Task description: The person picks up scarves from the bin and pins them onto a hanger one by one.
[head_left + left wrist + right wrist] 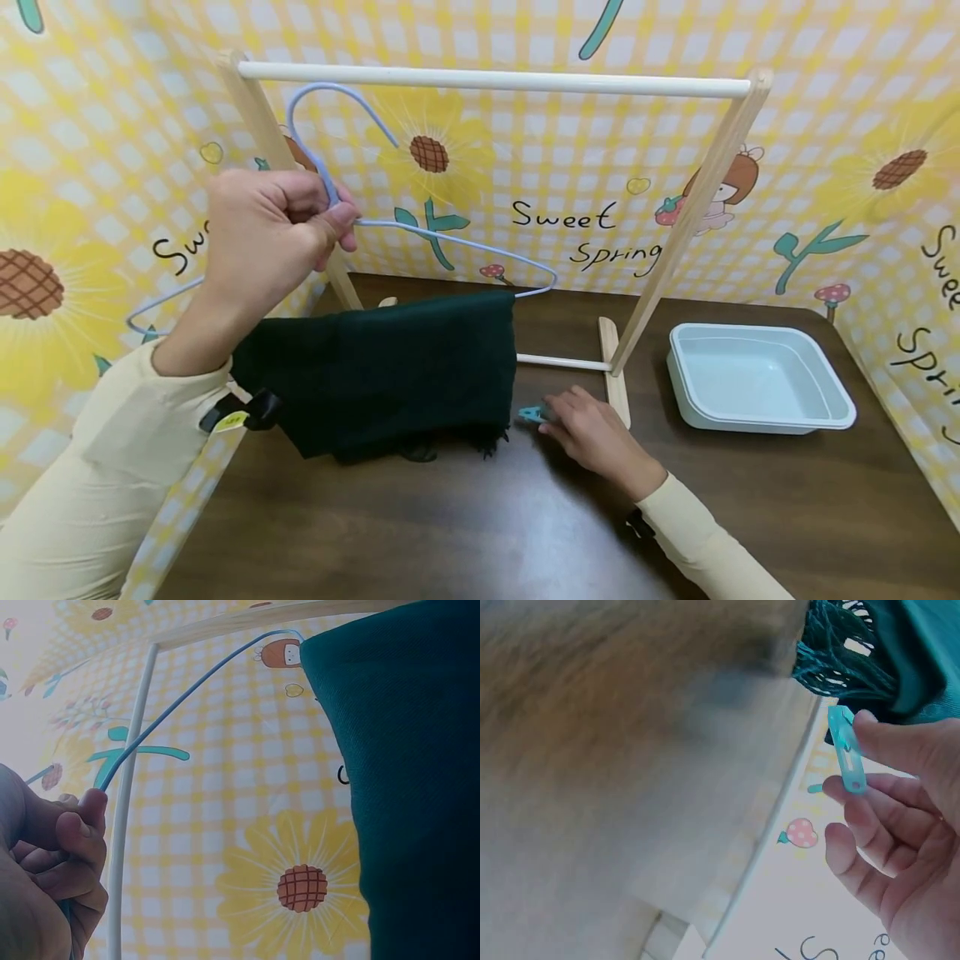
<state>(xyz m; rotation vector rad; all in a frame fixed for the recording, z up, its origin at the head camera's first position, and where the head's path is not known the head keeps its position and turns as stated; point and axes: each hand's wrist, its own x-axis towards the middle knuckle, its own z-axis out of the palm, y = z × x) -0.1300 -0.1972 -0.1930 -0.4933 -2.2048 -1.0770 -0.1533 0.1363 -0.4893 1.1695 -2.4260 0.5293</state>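
Note:
High on the left, my left hand (262, 229) grips a light-blue clothes hanger (450, 237) at the base of its hook. A dark green fringed cloth (390, 375), which looks like a scarf, hangs folded over the hanger's lower bar. In the left wrist view the cloth (420, 787) fills the right side, apart from the curled fingers. My right hand (596, 433) pinches a small light-blue clothespin (847, 750) between thumb and fingers. That clothespin is just right of the cloth's lower right corner, near the fringe (844, 656), and a gap shows between them in the head view.
Behind the hanger stands a wooden rack with a white top rod (487, 79) and a foot (615, 375) on the brown table (480, 525). At the right is a pale blue plastic basin (757, 417). Patterned yellow-checked walls enclose the table.

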